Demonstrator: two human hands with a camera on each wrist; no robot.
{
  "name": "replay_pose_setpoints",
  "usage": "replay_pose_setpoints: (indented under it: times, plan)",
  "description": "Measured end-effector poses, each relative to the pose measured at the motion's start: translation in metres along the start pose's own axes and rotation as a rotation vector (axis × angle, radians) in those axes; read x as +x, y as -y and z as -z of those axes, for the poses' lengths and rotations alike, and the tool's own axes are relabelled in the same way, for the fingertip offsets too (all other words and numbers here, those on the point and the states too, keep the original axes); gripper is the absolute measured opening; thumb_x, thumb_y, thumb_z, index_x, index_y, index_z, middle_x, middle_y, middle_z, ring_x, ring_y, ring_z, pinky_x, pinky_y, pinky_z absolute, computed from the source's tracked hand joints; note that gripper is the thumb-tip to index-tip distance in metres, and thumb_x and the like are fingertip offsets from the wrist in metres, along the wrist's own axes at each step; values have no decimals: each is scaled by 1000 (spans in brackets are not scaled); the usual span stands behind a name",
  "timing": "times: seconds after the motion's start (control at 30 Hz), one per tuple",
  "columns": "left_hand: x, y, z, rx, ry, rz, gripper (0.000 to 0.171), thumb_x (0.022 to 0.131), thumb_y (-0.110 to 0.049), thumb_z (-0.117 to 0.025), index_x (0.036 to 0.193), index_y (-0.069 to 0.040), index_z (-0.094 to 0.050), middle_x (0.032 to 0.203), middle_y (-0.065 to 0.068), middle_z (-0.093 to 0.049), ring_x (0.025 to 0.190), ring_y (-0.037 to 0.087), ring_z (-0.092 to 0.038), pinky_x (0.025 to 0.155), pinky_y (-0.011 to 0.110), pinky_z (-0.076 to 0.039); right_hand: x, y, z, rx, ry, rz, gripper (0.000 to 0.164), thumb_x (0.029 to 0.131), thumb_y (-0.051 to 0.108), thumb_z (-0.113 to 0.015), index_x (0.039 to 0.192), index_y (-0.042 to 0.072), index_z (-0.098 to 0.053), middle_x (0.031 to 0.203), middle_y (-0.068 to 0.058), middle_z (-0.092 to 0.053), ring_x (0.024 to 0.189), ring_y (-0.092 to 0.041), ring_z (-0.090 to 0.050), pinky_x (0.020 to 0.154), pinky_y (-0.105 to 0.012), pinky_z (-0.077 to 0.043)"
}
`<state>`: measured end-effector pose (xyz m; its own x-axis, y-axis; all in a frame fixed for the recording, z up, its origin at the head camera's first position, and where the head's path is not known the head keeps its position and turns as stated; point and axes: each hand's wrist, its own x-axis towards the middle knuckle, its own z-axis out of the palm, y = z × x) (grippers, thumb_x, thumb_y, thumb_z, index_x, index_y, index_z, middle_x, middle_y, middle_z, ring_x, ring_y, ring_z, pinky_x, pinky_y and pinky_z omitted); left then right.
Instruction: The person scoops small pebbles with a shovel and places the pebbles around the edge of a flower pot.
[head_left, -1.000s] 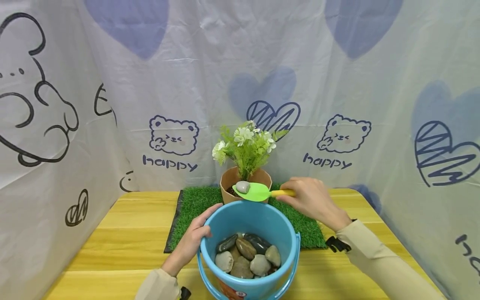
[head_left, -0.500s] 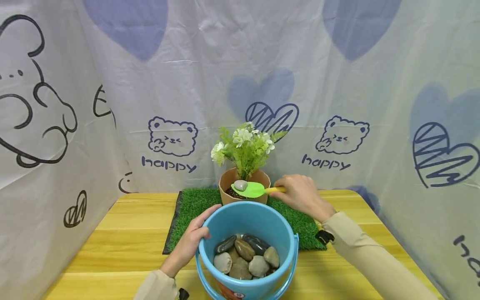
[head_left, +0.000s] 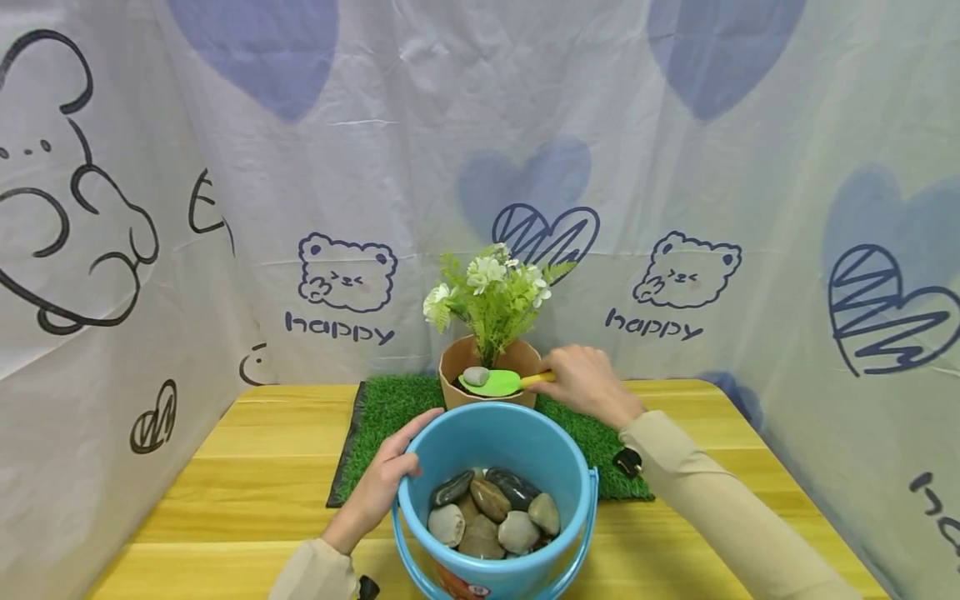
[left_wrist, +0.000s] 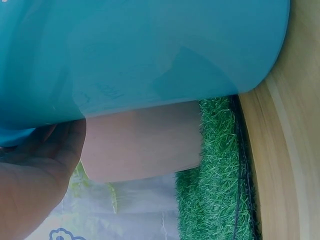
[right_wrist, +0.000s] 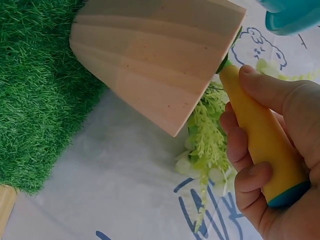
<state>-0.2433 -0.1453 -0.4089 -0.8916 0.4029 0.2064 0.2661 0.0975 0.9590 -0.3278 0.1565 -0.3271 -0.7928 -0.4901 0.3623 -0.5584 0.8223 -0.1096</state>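
My right hand (head_left: 588, 385) grips the yellow handle (right_wrist: 262, 142) of a toy trowel with a green blade (head_left: 501, 383). A grey stone (head_left: 476, 376) sits at the blade's tip, within the mouth of a tan flowerpot (head_left: 451, 367). Whether the stone touches the soil is too small to tell. With my left hand (head_left: 381, 475) I hold the left rim of a blue bucket (head_left: 498, 433), its thumb over the edge. Several smooth stones (head_left: 481, 537) lie in the bucket. White flowers and green leaves (head_left: 491, 304) rise from the pot.
Pot and bucket stand close together, the pot behind. Under the pot lies an artificial grass mat (head_left: 397, 396) on a wooden table (head_left: 225, 475). A printed cloth (head_left: 420, 183) hangs right behind the plant and along both sides.
My right hand has moved left and slightly forward, carrying the trowel and stone from the pot's front edge farther into its mouth. My left hand and the bucket stay in place.
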Motion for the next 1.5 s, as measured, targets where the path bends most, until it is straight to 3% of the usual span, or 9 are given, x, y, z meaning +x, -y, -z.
replay_pose_setpoints:
  times: [0.17, 0.5, 0.77, 1.5]
  plan:
    - [-1, -2, 0, 14, -4, -7, 78, 78, -1, -36, 154, -14, -30, 154, 19, -36, 131, 42, -45, 88, 40, -44, 6, 3, -4, -22, 6, -15, 30, 86, 46, -69, 70, 21, -74, 53, 8, -51, 45, -9, -41, 41, -25, -29]
    - [-1, -2, -1, 3, -3, -5, 78, 78, -1, -36, 154, -15, -31, 154, 18, -36, 132, 41, -46, 92, 40, -44, 19, 10, -9, -59, 31, -22, 48, 86, 43, -71, 51, 20, -48, 47, 8, -35, 44, -9, -35, 41, -24, -23]
    - [0, -1, -1, 24, -5, -20, 78, 77, -1, -37, 154, -16, -32, 154, 18, -38, 130, 40, -48, 90, 40, -43, 23, 14, -9, -59, 77, -35, 54, 84, 46, -72, 52, 18, -40, 48, 8, -22, 44, -7, -25, 43, -23, -18]
    - [-1, 0, 0, 21, -2, -23, 77, 78, 0, -36, 154, -14, -32, 152, 20, -39, 122, 39, -51, 81, 40, -42, 27, 19, -8, -55, 124, -92, 57, 83, 44, -74, 50, 20, -35, 47, 8, -21, 43, -8, -25, 43, -24, -18]
